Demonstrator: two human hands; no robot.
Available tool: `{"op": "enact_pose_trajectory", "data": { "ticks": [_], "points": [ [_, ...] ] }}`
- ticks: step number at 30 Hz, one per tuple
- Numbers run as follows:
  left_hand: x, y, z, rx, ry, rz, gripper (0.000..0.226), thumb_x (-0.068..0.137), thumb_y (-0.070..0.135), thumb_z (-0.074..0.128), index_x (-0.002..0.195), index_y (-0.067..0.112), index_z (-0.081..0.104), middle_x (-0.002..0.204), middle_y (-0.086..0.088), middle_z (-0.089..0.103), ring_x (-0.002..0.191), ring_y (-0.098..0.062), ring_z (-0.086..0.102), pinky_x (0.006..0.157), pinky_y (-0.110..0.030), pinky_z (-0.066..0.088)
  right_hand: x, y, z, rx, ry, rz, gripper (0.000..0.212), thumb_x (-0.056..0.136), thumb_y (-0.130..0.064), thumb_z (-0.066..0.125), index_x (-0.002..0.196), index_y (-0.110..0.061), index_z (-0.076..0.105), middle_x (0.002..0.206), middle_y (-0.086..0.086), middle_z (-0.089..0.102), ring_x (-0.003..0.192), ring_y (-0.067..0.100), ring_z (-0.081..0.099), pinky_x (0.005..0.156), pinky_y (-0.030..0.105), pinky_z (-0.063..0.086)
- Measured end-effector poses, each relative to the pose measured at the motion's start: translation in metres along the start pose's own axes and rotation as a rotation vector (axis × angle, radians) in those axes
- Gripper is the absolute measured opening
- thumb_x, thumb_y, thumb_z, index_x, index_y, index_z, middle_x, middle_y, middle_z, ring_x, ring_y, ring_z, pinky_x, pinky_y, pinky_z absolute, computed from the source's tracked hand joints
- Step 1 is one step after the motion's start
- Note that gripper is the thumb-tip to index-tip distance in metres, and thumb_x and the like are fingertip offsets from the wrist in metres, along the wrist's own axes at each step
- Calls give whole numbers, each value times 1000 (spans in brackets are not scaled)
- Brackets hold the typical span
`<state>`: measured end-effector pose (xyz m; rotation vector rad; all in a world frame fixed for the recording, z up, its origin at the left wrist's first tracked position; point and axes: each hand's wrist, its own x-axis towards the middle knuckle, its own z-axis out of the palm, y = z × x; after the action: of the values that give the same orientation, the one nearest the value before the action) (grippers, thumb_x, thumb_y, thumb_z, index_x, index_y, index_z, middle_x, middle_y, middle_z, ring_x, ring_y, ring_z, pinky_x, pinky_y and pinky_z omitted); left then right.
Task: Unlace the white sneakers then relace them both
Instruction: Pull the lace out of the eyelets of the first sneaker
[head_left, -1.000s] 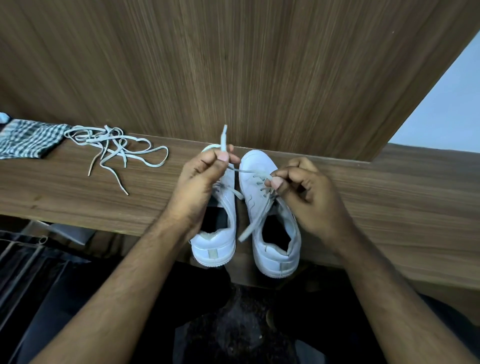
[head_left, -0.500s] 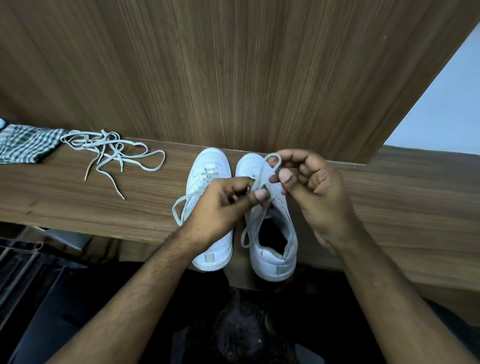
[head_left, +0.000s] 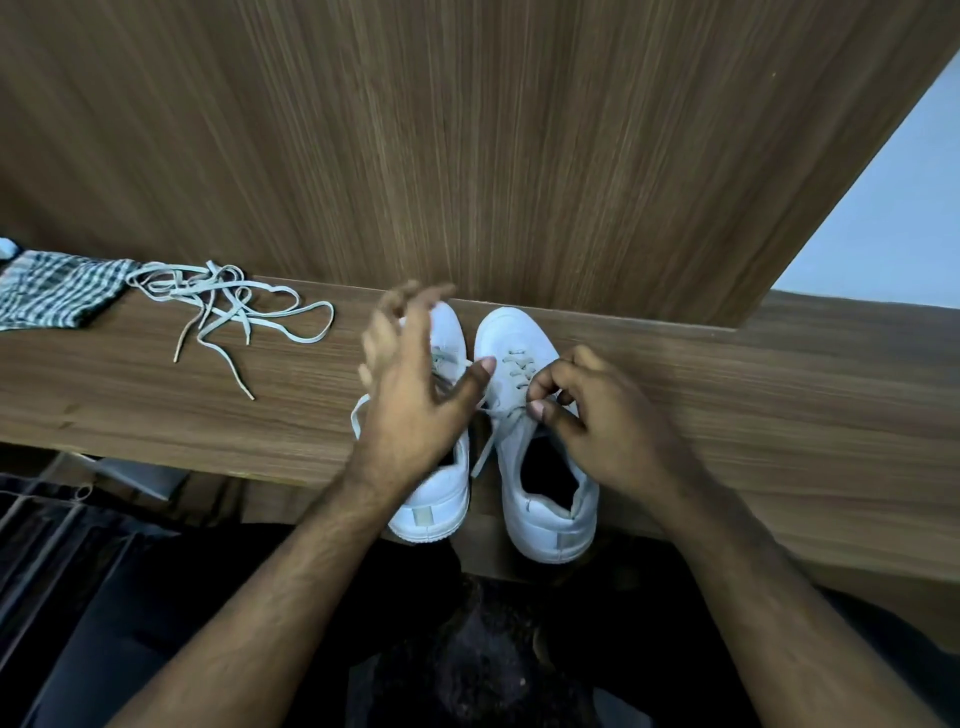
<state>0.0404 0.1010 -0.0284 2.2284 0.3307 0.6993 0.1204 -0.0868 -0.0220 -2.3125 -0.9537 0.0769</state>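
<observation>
— Two white sneakers stand side by side on the wooden desk, toes to the wall panel.

— And the hands?

— Left hand hovers, fingers spread, blurred. Right hand pinches the right shoe's lace. A loose lace lies left.

A wood-grain tabletop runs from nine to three o'clock, backed by a tall wood-grain panel; a pale wall shows at two o'clock in dim light.
</observation>
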Motion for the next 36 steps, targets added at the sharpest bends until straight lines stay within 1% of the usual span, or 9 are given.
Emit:
{"op": "enact_pose_trajectory", "data": {
  "ticks": [5,9,12,16,20,23,26,31,36],
  "points": [
    [-6,3,13,78,-347,65,29,83,58,63,100,37,73,101,15,64,103,-8,58,94,-40,40,1,4,-1,-9,-2,-46,12,96,-17,66,107,-20,69,99,-11,53,88,7,57,76,22,43],
    [-7,7,15,188,-372,73,6,87,38,75,90,37,70,97,16,57,103,-8,50,80,-32,20,-1,7,-7,0,-26,-61,14,95,-17,66,107,-24,70,100,-14,55,88,3,58,78,24,47],
    [-6,7,15,156,-476,28,8,83,42,70,79,40,63,94,16,54,103,-10,50,88,-36,27,-1,7,-5,-8,-31,-88,12,97,-18,62,105,-25,67,99,-16,51,88,3,56,78,26,48],
    [-4,10,10,-205,-556,-144,25,67,51,60,74,29,67,89,8,61,93,-17,59,91,-52,46,-1,11,-5,56,-33,-92,18,101,-18,56,110,-25,71,101,-14,54,96,5,58,83,27,48],
    [-3,15,0,-881,-503,-414,39,70,25,66,93,-6,61,93,-18,56,88,-27,55,77,-36,45,-3,9,-1,84,-82,-54,18,99,-26,62,114,-25,72,102,-10,48,94,1,52,79,14,40],
    [4,18,-8,-1262,-386,-470,39,81,25,67,112,3,60,121,-15,62,115,-25,51,89,-33,39,-1,3,0,185,-92,-7,7,95,-31,67,98,-25,69,102,-5,48,92,0,50,78,14,36],
    [13,16,-17,-1490,-309,-390,65,91,57,54,146,23,48,155,-2,43,134,-22,39,100,-39,36,0,-4,-4,466,20,83,12,98,-34,64,92,-24,68,99,-2,59,88,0,57,81,16,44],
    [15,13,-16,-1343,-175,-527,77,79,77,56,146,43,41,134,-8,49,131,-29,56,91,-37,47,6,-5,-24,1384,309,378,17,103,-36,52,93,-25,61,83,-4,66,84,12,64,79,28,51],
    [5,7,12,-735,-321,-416,68,81,82,55,142,58,37,137,19,57,127,-9,58,111,-43,46,10,16,-24,1437,557,688,12,106,-22,49,98,-23,58,90,-4,77,83,10,71,66,24,56]
  ]
}}
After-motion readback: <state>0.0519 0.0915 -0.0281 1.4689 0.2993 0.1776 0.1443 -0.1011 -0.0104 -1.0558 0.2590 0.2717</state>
